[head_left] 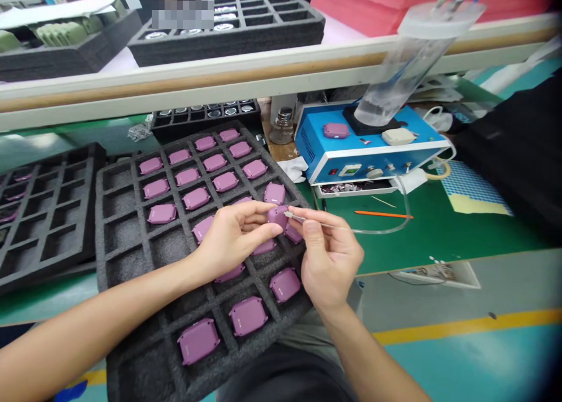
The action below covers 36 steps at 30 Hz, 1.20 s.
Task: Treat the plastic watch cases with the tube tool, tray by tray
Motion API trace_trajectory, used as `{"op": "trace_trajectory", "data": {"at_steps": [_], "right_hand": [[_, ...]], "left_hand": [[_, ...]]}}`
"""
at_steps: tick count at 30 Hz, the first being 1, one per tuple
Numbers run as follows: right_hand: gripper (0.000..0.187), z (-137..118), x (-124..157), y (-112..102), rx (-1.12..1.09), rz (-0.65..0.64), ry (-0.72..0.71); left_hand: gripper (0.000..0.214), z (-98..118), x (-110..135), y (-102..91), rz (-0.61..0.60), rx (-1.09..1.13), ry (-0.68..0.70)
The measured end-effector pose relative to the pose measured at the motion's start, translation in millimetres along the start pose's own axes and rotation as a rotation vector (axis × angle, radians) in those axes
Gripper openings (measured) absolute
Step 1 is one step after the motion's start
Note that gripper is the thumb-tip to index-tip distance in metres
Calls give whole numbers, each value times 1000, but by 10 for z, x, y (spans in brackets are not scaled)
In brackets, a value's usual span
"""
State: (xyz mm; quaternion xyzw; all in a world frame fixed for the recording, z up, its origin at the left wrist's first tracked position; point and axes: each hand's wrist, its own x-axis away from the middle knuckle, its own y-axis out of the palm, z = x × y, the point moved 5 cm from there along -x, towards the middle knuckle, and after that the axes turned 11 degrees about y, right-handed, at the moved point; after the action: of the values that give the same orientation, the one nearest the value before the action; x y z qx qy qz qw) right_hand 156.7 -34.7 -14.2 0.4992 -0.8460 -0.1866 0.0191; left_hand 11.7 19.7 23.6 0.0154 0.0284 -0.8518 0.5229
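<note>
My left hand (239, 232) pinches a small purple watch case (277, 216) between thumb and fingers, above the black foam tray (169, 250). My right hand (329, 256) is closed on a thin needle-like tool (297, 217) with a pale tip, which meets the case's face; whether it touches I cannot tell. A clear tube (386, 231) trails from the tool towards the blue machine. Similar purple cases (248, 316) lie singly in many of the tray's compartments, while several compartments at its left side hold nothing. My left forearm hides part of the tray.
Right of the tray stands a blue machine (373, 150) with knobs, carrying a clear cylinder (395, 68) and a purple case (336, 130). An orange stick (381, 214) lies on the green mat. A shelf edge (219, 86) crosses behind. Another foam tray (48, 215) is at left.
</note>
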Motion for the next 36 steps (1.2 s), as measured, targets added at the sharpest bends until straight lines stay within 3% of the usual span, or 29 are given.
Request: {"op": "trace_trajectory", "data": {"at_steps": [36], "right_hand": [[11,32,-19,11,-30,-27,28]], "left_hand": [[43,15,-10,-37,17,-71,66]]}}
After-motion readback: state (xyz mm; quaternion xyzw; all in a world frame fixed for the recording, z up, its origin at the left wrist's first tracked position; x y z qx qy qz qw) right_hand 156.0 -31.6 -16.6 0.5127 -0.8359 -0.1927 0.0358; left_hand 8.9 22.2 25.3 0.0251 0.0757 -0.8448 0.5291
